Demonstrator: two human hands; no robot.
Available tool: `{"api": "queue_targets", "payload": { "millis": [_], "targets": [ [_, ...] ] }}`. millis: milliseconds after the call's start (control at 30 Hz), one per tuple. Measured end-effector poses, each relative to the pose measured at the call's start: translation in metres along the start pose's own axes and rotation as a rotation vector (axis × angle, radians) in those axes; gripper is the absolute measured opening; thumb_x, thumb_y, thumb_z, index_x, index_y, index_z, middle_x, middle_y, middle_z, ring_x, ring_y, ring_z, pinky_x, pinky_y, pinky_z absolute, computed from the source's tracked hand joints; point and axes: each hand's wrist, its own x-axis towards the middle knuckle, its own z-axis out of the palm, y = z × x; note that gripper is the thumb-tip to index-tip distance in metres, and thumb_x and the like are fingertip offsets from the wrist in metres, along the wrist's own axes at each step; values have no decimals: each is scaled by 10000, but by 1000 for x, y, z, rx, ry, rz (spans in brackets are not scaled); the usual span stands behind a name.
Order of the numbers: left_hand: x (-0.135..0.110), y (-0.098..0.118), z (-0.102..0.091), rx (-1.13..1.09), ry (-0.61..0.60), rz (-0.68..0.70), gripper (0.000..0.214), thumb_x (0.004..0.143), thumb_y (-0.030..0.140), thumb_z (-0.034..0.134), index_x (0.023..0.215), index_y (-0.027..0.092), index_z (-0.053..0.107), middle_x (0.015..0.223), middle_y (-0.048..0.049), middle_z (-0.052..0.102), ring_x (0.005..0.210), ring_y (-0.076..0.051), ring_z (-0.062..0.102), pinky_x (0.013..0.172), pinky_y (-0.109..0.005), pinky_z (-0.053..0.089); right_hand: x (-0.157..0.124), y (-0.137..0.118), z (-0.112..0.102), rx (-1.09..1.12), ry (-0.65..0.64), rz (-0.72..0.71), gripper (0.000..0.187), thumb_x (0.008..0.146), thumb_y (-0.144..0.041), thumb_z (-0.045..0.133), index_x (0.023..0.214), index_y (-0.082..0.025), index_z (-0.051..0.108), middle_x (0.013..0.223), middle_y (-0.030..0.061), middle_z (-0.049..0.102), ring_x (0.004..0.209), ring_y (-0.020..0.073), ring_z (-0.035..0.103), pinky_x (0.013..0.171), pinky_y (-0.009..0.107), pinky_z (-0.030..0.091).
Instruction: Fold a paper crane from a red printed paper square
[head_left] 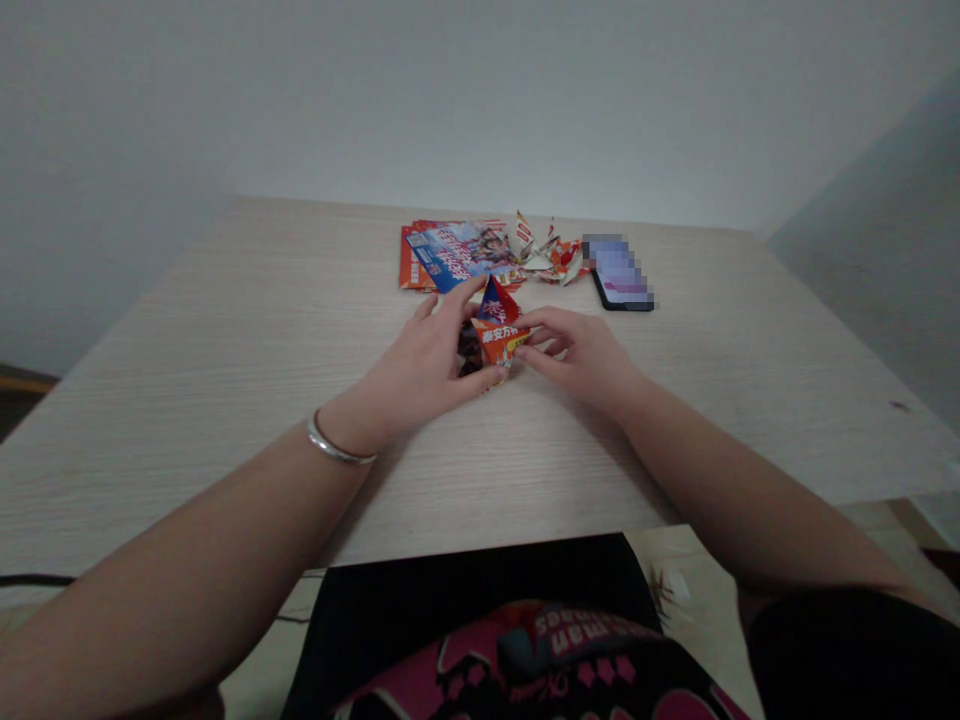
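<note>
A folded printed paper (498, 345), orange and red with a dark blue peak and white characters, is held just above or on the table in front of me. My left hand (420, 360) curves around its left side, with the thumb along the bottom and the index finger at the top. From the right, my right hand (581, 355) pinches its edge between thumb and fingers. The paper's left part is in shadow behind my left fingers.
A pile of colourful leaflets (457, 255) lies at the back of the pale wooden table (247, 330). Beside it are several folded paper pieces (551, 255) and a phone (621, 275) with a lit, blurred screen. A wall (480, 100) stands behind the table.
</note>
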Motion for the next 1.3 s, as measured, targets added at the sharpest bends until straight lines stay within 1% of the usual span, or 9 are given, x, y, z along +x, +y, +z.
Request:
{"api": "queue_targets", "payload": {
  "millis": [133, 267, 333, 400, 500, 600, 800, 1067, 1300],
  "targets": [
    [-1, -6, 3, -44, 10, -22, 908, 826, 569, 765, 1532, 202, 328, 1535, -219, 528, 1441, -384, 528, 1226, -587, 405, 4, 12, -2, 92, -45, 84, 201, 780, -289, 819, 967, -224, 784, 993, 41, 808, 845, 184, 738, 742, 329, 615],
    [0, -4, 1, 78, -115, 5, 716, 730, 608, 836, 1241, 186, 565, 1549, -238, 513, 1490, -439, 449, 1243, -646, 344, 6, 21, -7, 90, -129, 93, 91, 797, -283, 800, 863, -221, 793, 915, 35, 815, 800, 172, 736, 752, 323, 607],
    [0, 0, -1, 155, -173, 14, 557, 772, 576, 815, 1097, 173, 612, 1606, -259, 451, 1523, -442, 403, 1249, -645, 328, 6, 23, -8, 58, -150, 75, 81, 807, -260, 782, 877, -221, 797, 917, 32, 816, 784, 165, 731, 737, 313, 598],
    [1, 4, -2, 229, -206, 12, 466, 837, 527, 773, 1079, 153, 638, 1617, -271, 438, 1523, -427, 410, 1249, -647, 315, 6, 22, -8, 12, -180, 46, 129, 808, -204, 762, 931, -223, 799, 939, 28, 815, 795, 162, 727, 723, 300, 584],
    [1, 9, -3, 312, -233, 8, 396, 889, 514, 724, 1062, 160, 689, 1595, -245, 487, 1511, -405, 436, 1243, -685, 281, 5, 19, -8, -51, -209, -23, 197, 809, -155, 752, 988, -229, 788, 1008, 24, 811, 859, 167, 724, 725, 288, 560],
    [0, 11, -2, 359, -233, -30, 359, 885, 533, 721, 955, 181, 727, 1580, -207, 526, 1483, -408, 473, 1229, -715, 270, 6, 15, -7, -94, -234, -85, 205, 795, -220, 825, 992, -237, 772, 1130, 38, 799, 981, 194, 719, 767, 301, 548],
    [0, 12, 2, 405, -243, -95, 519, 882, 576, 689, 1163, 139, 693, 1507, -236, 586, 1376, -415, 561, 1201, -686, 311, 9, 15, -7, -172, -286, -135, 122, 780, -201, 848, 849, -235, 753, 1152, 38, 789, 1029, 210, 710, 813, 320, 533],
    [3, 3, 0, 330, -315, -108, 642, 736, 625, 787, 1141, 149, 640, 1186, -160, 722, 1115, -350, 657, 1014, -491, 476, 10, 18, -5, -216, -255, -130, 86, 817, -178, 825, 846, -256, 805, 991, 19, 807, 932, 193, 710, 816, 315, 520],
    [5, 12, -10, 340, -296, -115, 562, 809, 592, 727, 1152, 157, 631, 1119, -141, 757, 1023, -336, 697, 1019, -520, 467, 9, 17, -5, -210, -205, -60, 124, 849, -171, 787, 940, -247, 825, 928, 10, 810, 773, 152, 670, 736, 281, 484]
  ]
}}
